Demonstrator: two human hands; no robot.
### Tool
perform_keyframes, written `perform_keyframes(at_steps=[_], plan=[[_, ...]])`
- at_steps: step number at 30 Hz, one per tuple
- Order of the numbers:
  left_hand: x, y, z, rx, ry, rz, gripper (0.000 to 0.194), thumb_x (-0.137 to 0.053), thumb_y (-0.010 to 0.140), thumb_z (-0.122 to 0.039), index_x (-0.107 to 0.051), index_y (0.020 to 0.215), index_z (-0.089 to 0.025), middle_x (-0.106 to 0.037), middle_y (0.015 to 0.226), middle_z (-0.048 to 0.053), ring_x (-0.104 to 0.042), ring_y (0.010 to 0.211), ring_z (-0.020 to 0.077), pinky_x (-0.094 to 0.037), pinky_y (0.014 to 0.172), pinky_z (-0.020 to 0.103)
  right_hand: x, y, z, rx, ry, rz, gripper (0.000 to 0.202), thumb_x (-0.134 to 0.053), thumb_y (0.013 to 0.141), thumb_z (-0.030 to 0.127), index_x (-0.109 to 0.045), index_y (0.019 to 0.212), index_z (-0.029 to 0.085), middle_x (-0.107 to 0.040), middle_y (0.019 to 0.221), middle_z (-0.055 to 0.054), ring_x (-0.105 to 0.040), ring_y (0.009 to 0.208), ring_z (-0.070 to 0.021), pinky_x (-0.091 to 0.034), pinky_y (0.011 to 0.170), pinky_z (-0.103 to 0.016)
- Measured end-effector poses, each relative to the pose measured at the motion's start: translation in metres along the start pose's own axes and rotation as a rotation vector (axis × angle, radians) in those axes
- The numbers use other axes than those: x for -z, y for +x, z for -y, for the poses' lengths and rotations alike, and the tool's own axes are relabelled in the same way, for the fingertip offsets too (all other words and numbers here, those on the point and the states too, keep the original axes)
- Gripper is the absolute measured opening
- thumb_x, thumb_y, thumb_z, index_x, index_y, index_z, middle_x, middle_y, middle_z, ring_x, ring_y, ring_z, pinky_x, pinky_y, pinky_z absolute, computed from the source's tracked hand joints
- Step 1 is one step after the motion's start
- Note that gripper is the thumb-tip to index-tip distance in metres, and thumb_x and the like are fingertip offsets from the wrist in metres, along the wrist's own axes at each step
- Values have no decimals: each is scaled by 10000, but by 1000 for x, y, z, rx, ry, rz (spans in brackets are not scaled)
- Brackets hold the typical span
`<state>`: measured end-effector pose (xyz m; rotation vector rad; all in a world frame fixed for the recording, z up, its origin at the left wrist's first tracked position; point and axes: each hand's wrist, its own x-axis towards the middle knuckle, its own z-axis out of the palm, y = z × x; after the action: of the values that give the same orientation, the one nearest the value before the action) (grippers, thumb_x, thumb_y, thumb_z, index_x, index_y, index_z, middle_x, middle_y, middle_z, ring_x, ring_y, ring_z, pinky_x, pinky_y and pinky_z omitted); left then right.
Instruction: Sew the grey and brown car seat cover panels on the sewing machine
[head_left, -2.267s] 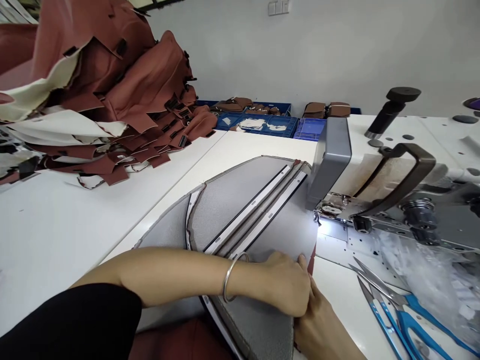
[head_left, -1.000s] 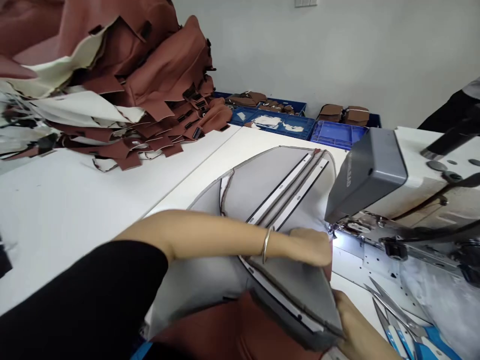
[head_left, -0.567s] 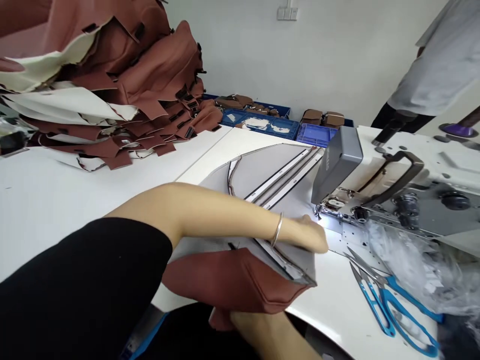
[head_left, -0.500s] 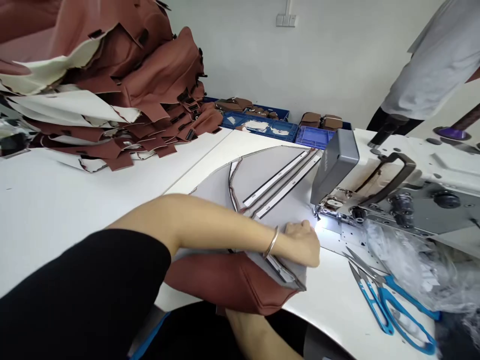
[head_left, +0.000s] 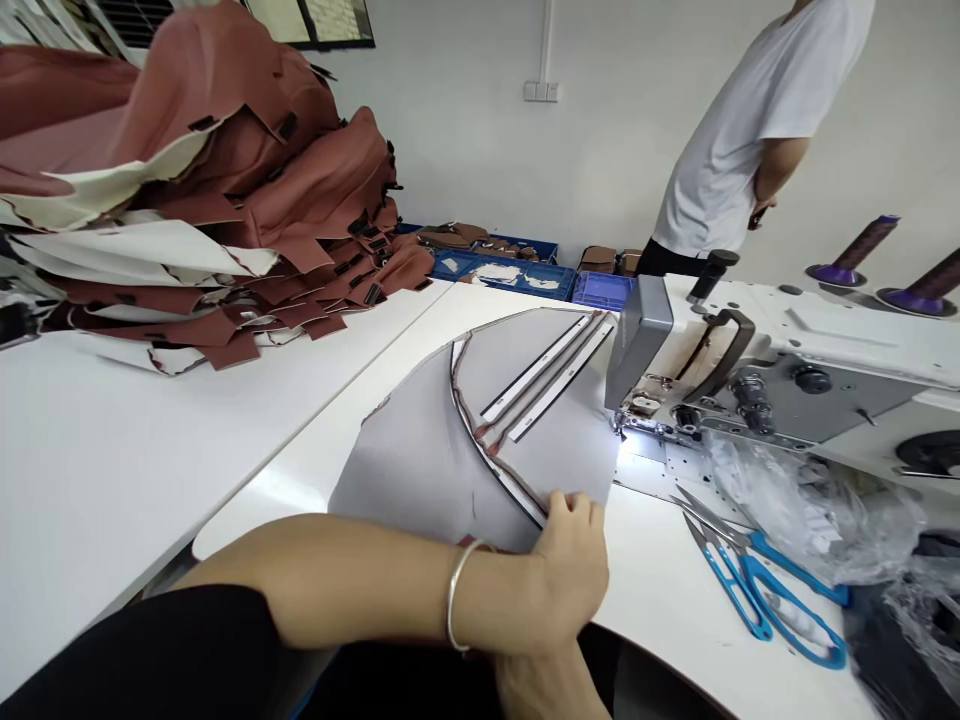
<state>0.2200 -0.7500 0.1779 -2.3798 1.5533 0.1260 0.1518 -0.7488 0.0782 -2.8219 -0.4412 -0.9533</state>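
A large sewn cover piece (head_left: 405, 450), with grey backing, raised seams and white strips along them, lies on the table beside the sewing machine (head_left: 637, 350). My left hand (head_left: 574, 560) has its fingers curled over the near right edge of this piece, by the curved seam, and grips it. A bracelet (head_left: 454, 590) circles my left wrist. My right forearm (head_left: 551, 690) comes up from below and crosses under the left wrist; my right hand is hidden there. A bit of reddish-brown leather shows just above my left forearm.
Large scissors (head_left: 787, 590) and smaller blue-handled snips (head_left: 731, 580) lie right of my hands, beside crumpled clear plastic (head_left: 810, 500). Reddish-brown cut pieces (head_left: 300, 200) are heaped at the left. Blue crates (head_left: 517, 280) stand by the wall. A person in a white shirt (head_left: 742, 140) stands behind the machine.
My left hand has moved down and left, toward me. The reddish-brown leather side along the near edge has mostly gone from sight. The view has shifted, showing more of the standing person.
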Motion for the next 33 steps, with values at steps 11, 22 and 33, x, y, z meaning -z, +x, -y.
perform_keyframes(at_steps=[11,22,33], plan=[[12,18,49,-240,-257,209,369,-530,704,-155,-581,1051,-39,-625,963,161,-586,824,223,-449,694,298,49,-10,-48,84,50,-50,304,-372,785,15,-614,961,65,-660,850,-116,-629,759,-193,-526,725,-295],[-1,35,31,-255,-260,240,446,-504,746,-178,-549,1145,16,-596,1090,206,-564,907,240,-447,792,323,13,-21,-59,-16,-74,2,307,-492,670,86,-666,916,30,-656,897,-220,-611,907,-361,-518,772,-477],[-5,59,42,-327,-264,228,303,-507,757,-185,-632,1004,-63,-628,1046,157,-550,867,204,-421,777,291,6,-20,-85,6,-43,-18,263,-474,723,54,-652,916,64,-657,874,-190,-614,905,-331,-499,780,-494]])
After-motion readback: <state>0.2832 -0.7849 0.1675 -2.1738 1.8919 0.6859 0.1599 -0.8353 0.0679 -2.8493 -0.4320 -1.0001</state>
